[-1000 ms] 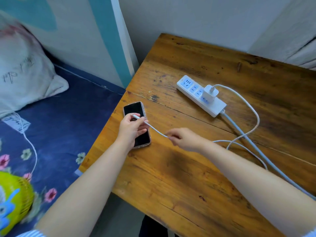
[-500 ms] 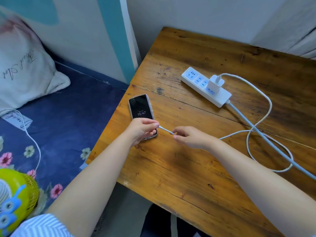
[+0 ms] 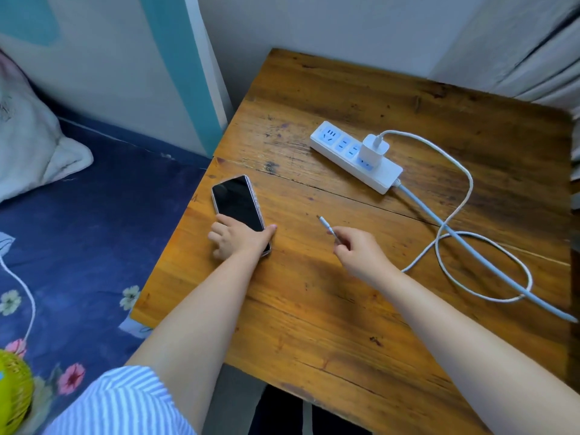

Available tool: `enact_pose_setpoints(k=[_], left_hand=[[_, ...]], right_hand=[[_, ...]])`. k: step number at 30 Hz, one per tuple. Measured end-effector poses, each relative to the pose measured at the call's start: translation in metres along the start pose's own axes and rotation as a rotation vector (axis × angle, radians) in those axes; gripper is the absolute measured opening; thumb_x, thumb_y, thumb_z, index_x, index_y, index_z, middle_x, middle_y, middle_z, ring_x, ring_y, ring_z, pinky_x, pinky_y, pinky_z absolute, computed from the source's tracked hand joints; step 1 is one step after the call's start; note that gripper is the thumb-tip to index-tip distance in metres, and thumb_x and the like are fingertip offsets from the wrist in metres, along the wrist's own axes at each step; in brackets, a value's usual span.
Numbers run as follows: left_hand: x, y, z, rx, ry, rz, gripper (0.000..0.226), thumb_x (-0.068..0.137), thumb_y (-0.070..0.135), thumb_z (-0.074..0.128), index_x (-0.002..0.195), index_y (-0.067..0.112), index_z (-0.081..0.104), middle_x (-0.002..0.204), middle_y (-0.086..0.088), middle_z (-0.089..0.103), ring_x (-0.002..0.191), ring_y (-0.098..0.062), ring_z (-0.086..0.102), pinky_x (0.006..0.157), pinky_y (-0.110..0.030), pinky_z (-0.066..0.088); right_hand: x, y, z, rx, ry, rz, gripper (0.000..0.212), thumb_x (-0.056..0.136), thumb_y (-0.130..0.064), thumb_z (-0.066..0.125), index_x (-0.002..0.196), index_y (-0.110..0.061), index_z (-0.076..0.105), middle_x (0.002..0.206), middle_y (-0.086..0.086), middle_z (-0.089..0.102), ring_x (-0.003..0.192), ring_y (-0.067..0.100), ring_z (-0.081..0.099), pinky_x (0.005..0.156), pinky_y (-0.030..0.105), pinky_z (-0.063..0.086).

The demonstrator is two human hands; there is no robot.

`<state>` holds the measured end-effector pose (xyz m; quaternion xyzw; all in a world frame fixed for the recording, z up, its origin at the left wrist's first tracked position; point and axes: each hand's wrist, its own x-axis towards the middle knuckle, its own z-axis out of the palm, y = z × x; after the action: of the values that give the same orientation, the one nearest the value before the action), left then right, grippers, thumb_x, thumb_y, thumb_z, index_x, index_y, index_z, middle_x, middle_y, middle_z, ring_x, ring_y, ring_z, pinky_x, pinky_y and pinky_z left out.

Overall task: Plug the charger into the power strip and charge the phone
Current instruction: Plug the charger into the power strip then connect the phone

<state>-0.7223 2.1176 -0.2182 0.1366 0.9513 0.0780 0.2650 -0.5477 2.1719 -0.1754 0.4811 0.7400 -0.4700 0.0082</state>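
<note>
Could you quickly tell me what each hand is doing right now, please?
Left hand: open, resting on the phone's near end.
Right hand: closed, pinching the charging cable just behind its plug.

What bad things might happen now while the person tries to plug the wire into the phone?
The phone lies close to the table's left edge, so a push from the left hand might slide it off. The cable loops loosely over the power strip's cord; tugging the plug in the right hand might snag it or drag the charger.

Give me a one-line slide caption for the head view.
Left hand steadies the phone; right hand pinches the unplugged cable connector; charger sits in the power strip.
</note>
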Motion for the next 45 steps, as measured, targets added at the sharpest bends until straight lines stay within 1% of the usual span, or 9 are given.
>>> enact_pose_setpoints(k=[5, 9, 13, 24, 28, 32, 37, 40, 45], left_hand=[[0.011, 0.005, -0.011, -0.156, -0.060, -0.082, 0.109, 0.063, 0.051, 0.073, 0.140, 0.003, 0.012, 0.142, -0.019, 0.029, 0.127, -0.036, 0.033, 0.101, -0.047, 0.038], [0.010, 0.015, -0.037, -0.759, -0.453, -0.245, 0.080, 0.070, 0.040, 0.072, 0.132, 0.007, 0.034, 0.123, -0.013, 0.052, 0.109, -0.032, 0.052, 0.091, -0.045, 0.048], [0.001, 0.016, -0.057, -0.855, -0.714, -0.257, 0.072, 0.072, 0.040, 0.070, 0.125, 0.002, 0.039, 0.090, -0.015, 0.058, 0.090, -0.029, 0.058, 0.083, -0.042, 0.046], [-0.035, 0.024, -0.047, -1.214, -0.803, -0.283, 0.065, 0.081, 0.035, 0.063, 0.123, -0.009, 0.040, 0.117, -0.025, 0.052, 0.107, -0.036, 0.054, 0.083, -0.047, 0.049], [-0.044, 0.031, -0.042, -1.421, -0.722, -0.248, 0.013, 0.090, 0.009, 0.051, 0.090, -0.003, 0.051, 0.107, -0.022, 0.058, 0.101, -0.030, 0.058, 0.091, -0.037, 0.048], [-0.048, 0.035, -0.023, -1.249, -0.540, -0.297, 0.006, 0.090, 0.001, 0.045, 0.092, -0.002, 0.050, 0.076, -0.011, 0.057, 0.067, -0.018, 0.058, 0.052, -0.016, 0.056], [-0.042, 0.035, -0.003, -1.078, -0.458, -0.293, 0.022, 0.089, 0.006, 0.050, 0.111, 0.004, 0.051, 0.091, -0.011, 0.057, 0.080, -0.022, 0.057, 0.070, -0.029, 0.052], [-0.032, 0.032, 0.002, -0.541, -0.155, 0.077, 0.016, 0.082, 0.011, 0.060, 0.097, 0.011, 0.054, 0.086, -0.008, 0.059, 0.074, -0.022, 0.055, 0.067, -0.030, 0.047], [-0.002, 0.048, 0.008, 0.168, 0.004, 0.653, 0.079, 0.072, 0.035, 0.073, 0.134, 0.008, 0.033, 0.142, -0.017, 0.035, 0.134, -0.031, 0.027, 0.111, -0.041, 0.027]], right_hand=[[-0.008, 0.008, -0.010, 0.190, 0.085, 0.003, 0.027, 0.093, -0.008, 0.034, 0.099, -0.011, 0.060, 0.068, -0.003, 0.047, 0.074, 0.020, 0.044, 0.057, 0.021, 0.033], [-0.019, 0.009, -0.007, 0.184, 0.094, -0.080, 0.037, 0.098, -0.026, 0.027, 0.128, -0.014, 0.044, 0.067, -0.020, 0.039, 0.067, 0.005, 0.042, 0.060, 0.009, 0.029], [-0.024, 0.001, -0.005, 0.064, 0.149, -0.196, 0.026, 0.097, -0.019, 0.034, 0.113, -0.009, 0.052, 0.056, -0.007, 0.043, 0.054, 0.012, 0.042, 0.054, 0.031, 0.030], [-0.046, -0.029, -0.013, -0.033, 0.337, -0.337, 0.018, 0.086, -0.010, 0.057, 0.097, -0.005, 0.070, 0.080, 0.020, 0.075, 0.075, 0.034, 0.065, 0.068, 0.043, 0.054], [-0.037, -0.033, -0.009, -0.056, 0.420, -0.313, 0.018, 0.084, -0.013, 0.060, 0.097, -0.005, 0.070, 0.091, 0.018, 0.075, 0.086, 0.033, 0.066, 0.075, 0.041, 0.054], [-0.018, -0.023, -0.012, -0.028, 0.510, -0.225, 0.016, 0.085, -0.010, 0.057, 0.090, -0.002, 0.069, 0.086, 0.020, 0.072, 0.083, 0.035, 0.062, 0.070, 0.037, 0.047], [-0.016, 0.011, -0.020, -0.073, 0.493, -0.106, 0.017, 0.086, -0.011, 0.054, 0.090, -0.003, 0.069, 0.085, 0.019, 0.072, 0.081, 0.034, 0.061, 0.069, 0.038, 0.048], [-0.017, 0.028, -0.029, -0.096, 0.477, -0.053, 0.018, 0.088, -0.011, 0.053, 0.092, -0.002, 0.068, 0.086, 0.018, 0.072, 0.081, 0.032, 0.062, 0.067, 0.033, 0.046], [-0.010, 0.039, -0.039, -0.093, 0.392, -0.019, 0.020, 0.089, -0.015, 0.053, 0.098, -0.006, 0.068, 0.089, 0.013, 0.072, 0.082, 0.026, 0.062, 0.069, 0.033, 0.048]])
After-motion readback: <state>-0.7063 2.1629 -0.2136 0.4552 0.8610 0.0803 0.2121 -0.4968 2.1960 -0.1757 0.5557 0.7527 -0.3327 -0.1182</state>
